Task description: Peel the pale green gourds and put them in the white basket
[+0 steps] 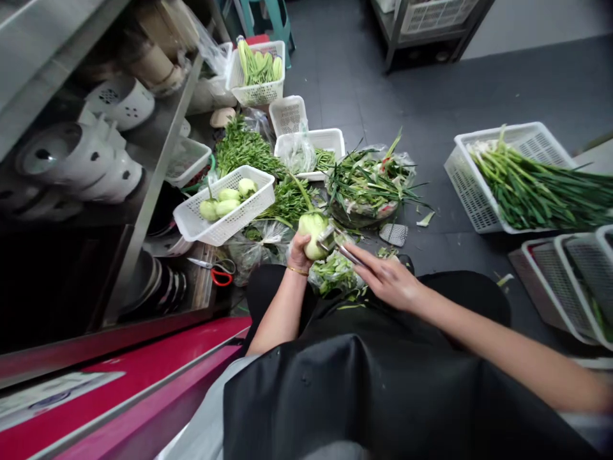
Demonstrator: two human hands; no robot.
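Note:
My left hand (pixel 299 253) is closed round the lower left side of a pale green eggplant (pixel 312 225), whose long green stem points up and away from me. In my right hand (pixel 390 281) is a metal peeler (pixel 352 254); its head lies against the eggplant's right side. Below both hands, green peelings and leaves (pixel 335 271) lie heaped between my knees, partly hidden by my right hand. To the left, a white basket (pixel 258 211) holds several pale green eggplants (pixel 227 206).
Leafy greens (pixel 244 150) and a pile of scallion trimmings (pixel 373 182) lie ahead on the floor. Red-handled scissors (pixel 221 276) rest on the low shelf at left. A basket (pixel 479 207) of long scallions (pixel 531 179) stands at right, with more baskets (pixel 550 287) nearer me.

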